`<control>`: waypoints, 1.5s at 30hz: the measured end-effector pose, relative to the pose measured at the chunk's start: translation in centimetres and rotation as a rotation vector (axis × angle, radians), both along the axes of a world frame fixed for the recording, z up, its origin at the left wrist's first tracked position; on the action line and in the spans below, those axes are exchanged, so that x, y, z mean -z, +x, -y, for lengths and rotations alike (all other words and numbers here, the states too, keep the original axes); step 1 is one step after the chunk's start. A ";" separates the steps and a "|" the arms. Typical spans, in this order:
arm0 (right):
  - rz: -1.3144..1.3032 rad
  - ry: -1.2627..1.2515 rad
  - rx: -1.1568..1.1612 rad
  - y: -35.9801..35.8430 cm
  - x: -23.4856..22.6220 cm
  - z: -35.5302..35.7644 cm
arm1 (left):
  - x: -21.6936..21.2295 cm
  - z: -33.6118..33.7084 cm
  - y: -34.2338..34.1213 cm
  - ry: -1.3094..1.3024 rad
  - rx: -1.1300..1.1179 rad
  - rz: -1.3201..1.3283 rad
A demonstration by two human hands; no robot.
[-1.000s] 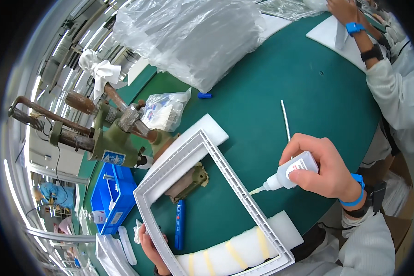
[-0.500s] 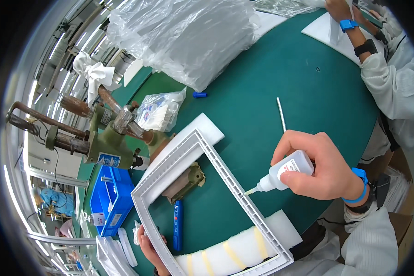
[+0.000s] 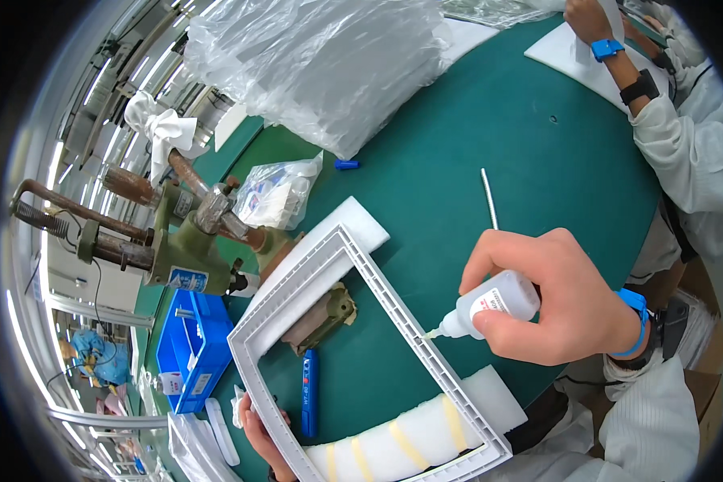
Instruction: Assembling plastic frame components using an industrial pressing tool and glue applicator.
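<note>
In my right hand (image 3: pixel 558 301) is a small translucent squeeze bottle (image 3: pixel 508 293) with a printed label. Its thin nozzle points left, with the tip at the ribbed inner channel of a light grey rectangular plastic frame (image 3: pixel 394 297). My left hand (image 3: pixel 263 438) grips the frame's lower left side, partly hidden behind it; a crumpled white scrap (image 3: pixel 238 406) shows by its fingers. Under the frame lie two white foam pads, the far one (image 3: pixel 369 225) and the near one (image 3: pixel 377 442), which has pale yellow tape strips.
A green arbor press (image 3: pixel 193 241) stands at left, its base (image 3: pixel 329 317) within the frame opening. Nearby are a blue bin (image 3: pixel 193 345), a blue marker (image 3: pixel 309 394), a blue cap (image 3: pixel 347 165), a metal rod (image 3: pixel 488 197) and plastic bags (image 3: pixel 321 64). A co-worker's arm (image 3: pixel 618 72) is at upper right.
My right hand and the bottle have shifted slightly left and down, and the nozzle tip sits a little further left along the frame. My left hand and the frame stay nearly still.
</note>
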State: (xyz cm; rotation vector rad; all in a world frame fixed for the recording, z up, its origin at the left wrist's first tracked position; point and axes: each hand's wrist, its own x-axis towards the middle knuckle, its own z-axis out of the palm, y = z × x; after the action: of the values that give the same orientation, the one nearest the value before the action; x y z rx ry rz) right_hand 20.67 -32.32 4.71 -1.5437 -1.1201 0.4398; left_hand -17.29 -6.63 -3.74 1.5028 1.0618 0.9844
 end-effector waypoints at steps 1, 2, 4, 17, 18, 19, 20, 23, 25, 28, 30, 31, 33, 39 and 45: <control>0.042 -0.025 -0.016 0.1 -0.1 -0.1 | 0.0 0.0 0.0 -0.003 -0.003 0.016; 0.085 -0.050 -0.033 0.2 -0.2 -0.2 | 0.0 0.1 0.1 -0.004 -0.003 0.017; 0.076 -0.033 -0.028 0.0 -0.3 -0.5 | 0.0 0.1 0.1 0.002 -0.018 0.020; 0.190 0.003 -0.019 -0.2 -1.5 -0.6 | 0.0 0.0 0.5 0.012 0.001 0.027; 0.190 0.004 -0.020 -0.1 -1.6 -0.3 | -0.1 0.0 0.5 0.009 -0.001 0.019; 0.121 -0.054 -0.016 0.0 -1.8 0.2 | -0.1 0.0 0.5 0.005 -0.002 0.012; 0.052 -0.109 -0.016 0.1 -1.8 0.4 | -0.2 0.1 0.4 0.006 -0.008 0.011; -0.023 0.046 0.010 0.4 0.0 0.7 | -0.4 0.5 0.4 0.000 -0.031 0.020; -0.037 0.015 -0.030 0.7 0.7 1.7 | -0.6 0.8 0.4 0.009 -0.013 0.015; -0.508 -0.002 -0.017 -0.5 1.8 3.7 | -0.1 0.6 0.7 -0.027 -0.006 0.067; -0.633 0.058 -0.015 -1.8 3.1 5.3 | -0.7 1.0 1.4 -0.033 -0.006 0.048; -0.759 0.139 -0.010 -2.4 3.9 6.1 | -0.8 1.2 1.2 -0.020 0.000 0.028; -0.793 0.172 -0.016 -3.7 5.3 7.5 | -0.8 0.8 1.0 -0.031 0.031 0.017; -0.976 0.399 0.112 -9.4 7.4 10.9 | -1.8 1.7 1.7 0.014 0.078 0.059; -0.985 0.352 0.113 -15.9 7.8 12.5 | -1.2 1.2 1.8 0.017 0.167 0.074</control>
State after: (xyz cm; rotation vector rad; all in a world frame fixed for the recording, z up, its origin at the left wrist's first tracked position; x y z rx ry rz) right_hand 4.73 -44.83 -3.09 -0.8714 -0.3070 0.7624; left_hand -15.44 -7.82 -2.55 1.5307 0.8629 0.9260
